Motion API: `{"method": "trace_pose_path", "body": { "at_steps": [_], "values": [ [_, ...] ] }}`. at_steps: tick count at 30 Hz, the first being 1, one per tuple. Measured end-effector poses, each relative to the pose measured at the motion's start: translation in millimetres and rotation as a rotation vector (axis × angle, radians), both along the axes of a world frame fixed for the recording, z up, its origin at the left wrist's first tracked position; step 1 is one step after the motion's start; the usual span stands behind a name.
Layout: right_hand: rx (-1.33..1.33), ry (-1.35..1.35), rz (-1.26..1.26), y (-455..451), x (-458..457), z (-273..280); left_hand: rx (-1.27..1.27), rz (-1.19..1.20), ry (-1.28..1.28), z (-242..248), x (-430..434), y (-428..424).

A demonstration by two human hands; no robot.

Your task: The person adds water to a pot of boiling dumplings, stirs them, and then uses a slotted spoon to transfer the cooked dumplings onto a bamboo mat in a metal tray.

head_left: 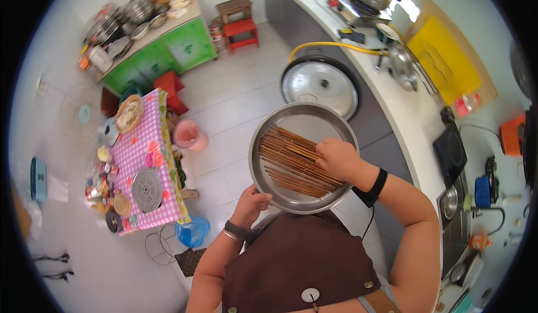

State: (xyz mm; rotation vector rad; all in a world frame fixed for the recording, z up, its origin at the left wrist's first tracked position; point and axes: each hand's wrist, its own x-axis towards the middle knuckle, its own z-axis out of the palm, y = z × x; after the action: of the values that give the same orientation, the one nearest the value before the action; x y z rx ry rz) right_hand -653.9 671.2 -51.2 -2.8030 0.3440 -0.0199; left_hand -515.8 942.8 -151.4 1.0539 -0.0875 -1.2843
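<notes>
In front of my body is a round steel pan point(300, 117). Many thin brown wooden chopsticks point(290, 155) lie side by side in it, slanting down to the right. My left hand point(253, 204) grips the pan's lower-left rim, with the thumb on top. Over the pan's right side, my right hand point(341, 162) has its fingers closed on a few chopsticks point(306, 151), held just above or against the others; the exact number is hidden by the fingers.
Beyond the pan, a large wok with a metal lid point(313, 82) stands low by the curved white counter point(403, 132). A yellow hose point(328, 44) runs to the counter. At left are a checked-cloth table point(126, 162), a pink bucket point(195, 138) and a blue-lined bin point(192, 231).
</notes>
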Motion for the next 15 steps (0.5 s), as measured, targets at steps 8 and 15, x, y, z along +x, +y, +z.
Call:
{"method": "trace_pose_path", "body": {
  "at_steps": [8,15],
  "values": [
    [-0.127,0.106,0.213,37.6,204.0,-28.3,0.042,0.374,-0.026,-4.9,75.9,78.5],
    [-0.047,-0.126,0.239,38.7,336.0,-32.0,0.112,0.636,0.028,3.5,157.8,83.8]
  ]
}}
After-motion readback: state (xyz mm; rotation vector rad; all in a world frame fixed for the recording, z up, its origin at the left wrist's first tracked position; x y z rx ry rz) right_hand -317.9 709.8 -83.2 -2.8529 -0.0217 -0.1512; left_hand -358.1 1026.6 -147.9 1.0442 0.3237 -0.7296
